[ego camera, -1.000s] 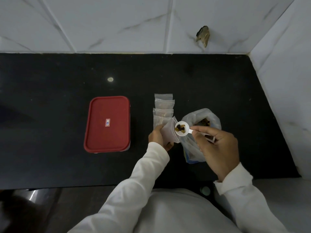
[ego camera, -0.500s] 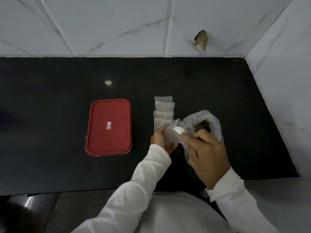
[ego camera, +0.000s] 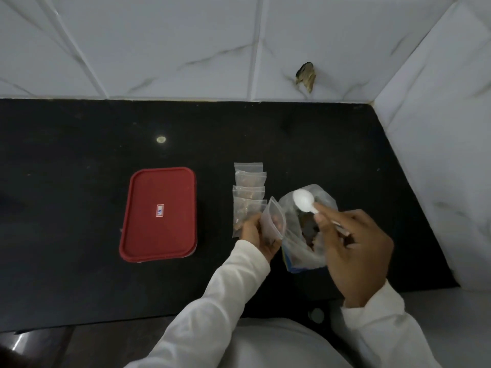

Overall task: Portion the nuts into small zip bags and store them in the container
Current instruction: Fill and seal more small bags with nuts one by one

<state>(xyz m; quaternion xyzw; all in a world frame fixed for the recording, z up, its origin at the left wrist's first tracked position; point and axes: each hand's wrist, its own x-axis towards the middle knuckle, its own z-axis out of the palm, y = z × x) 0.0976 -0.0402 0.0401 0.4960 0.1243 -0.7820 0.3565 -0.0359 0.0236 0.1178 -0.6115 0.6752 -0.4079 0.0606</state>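
Observation:
My left hand [ego camera: 256,233] holds a small clear zip bag [ego camera: 273,221] upright with its mouth open; a few nuts show inside it. My right hand [ego camera: 353,248] pinches the handle of a white plastic spoon [ego camera: 304,201], whose empty bowl hovers over the open clear bag of nuts [ego camera: 300,251] standing just right of the small bag. Several filled zip bags [ego camera: 249,192] lie overlapping in a column on the black counter, just beyond my left hand. The container [ego camera: 159,213] sits to the left with its red lid on.
The black counter [ego camera: 79,155] runs to white marble tile walls at the back and right. A chipped hole [ego camera: 305,75] marks the back wall. A small pale spot [ego camera: 160,139] lies on the counter behind the container.
The spoon carried nuts, tipped them into the small zip bag, and has now swung back to the right, empty, over the big nut bag. My left hand keeps holding the small bag.

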